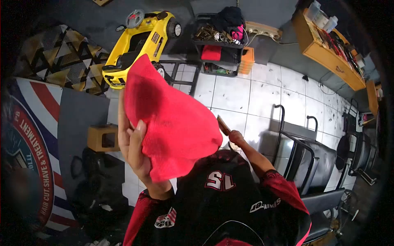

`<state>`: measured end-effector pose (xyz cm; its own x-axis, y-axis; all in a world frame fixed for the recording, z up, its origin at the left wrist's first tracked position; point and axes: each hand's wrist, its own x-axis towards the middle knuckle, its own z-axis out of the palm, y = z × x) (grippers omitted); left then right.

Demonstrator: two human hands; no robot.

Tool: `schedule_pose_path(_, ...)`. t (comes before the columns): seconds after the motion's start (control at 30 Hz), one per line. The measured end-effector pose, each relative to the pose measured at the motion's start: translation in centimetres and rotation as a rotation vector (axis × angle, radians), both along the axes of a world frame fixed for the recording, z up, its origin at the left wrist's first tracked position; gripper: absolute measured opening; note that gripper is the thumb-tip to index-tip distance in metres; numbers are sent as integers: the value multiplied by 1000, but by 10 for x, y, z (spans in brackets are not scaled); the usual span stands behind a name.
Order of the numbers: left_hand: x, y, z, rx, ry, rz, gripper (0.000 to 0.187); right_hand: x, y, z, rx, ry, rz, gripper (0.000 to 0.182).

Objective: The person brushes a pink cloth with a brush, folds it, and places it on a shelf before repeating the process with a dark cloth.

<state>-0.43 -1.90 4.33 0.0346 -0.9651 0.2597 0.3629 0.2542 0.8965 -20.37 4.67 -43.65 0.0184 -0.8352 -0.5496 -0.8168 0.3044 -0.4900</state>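
Observation:
A red cloth point(176, 123) hangs raised in front of my chest, gripped at its left side by my left hand point(133, 147), whose fingers wrap its edge. The cloth spreads across the middle of the view and hides part of the floor behind it. Lower and to the right, my right hand point(236, 138) is closed around a brown, flat object point(223, 125), which looks like a brush or wooden handle. My right hand is near the cloth's right end, apart from it.
A yellow toy car point(141, 41) stands upper left, beside a black cart point(217, 45) with loaded shelves. Black chairs point(318, 164) are at the right, below an orange wall shelf point(328, 53). A cardboard box point(96, 138) and a striped sign point(45, 164) are at the left.

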Motion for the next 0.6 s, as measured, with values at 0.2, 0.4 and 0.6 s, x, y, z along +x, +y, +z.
schedule_pose_path(0.2, -16, -9, -32, 36, -33, 232, 65, 36, -46, 184, -369, -851, -665, 53)
schedule_pose_path(0.4, -38, -6, -34, 12, 33, 157, 60, 82, -34, 286, -769, -975, -89, 34)
schedule_pose_path(0.6, 10, -24, -32, -349, -607, 430, 56, 63, -34, 109, -33, -180, 201, 54)
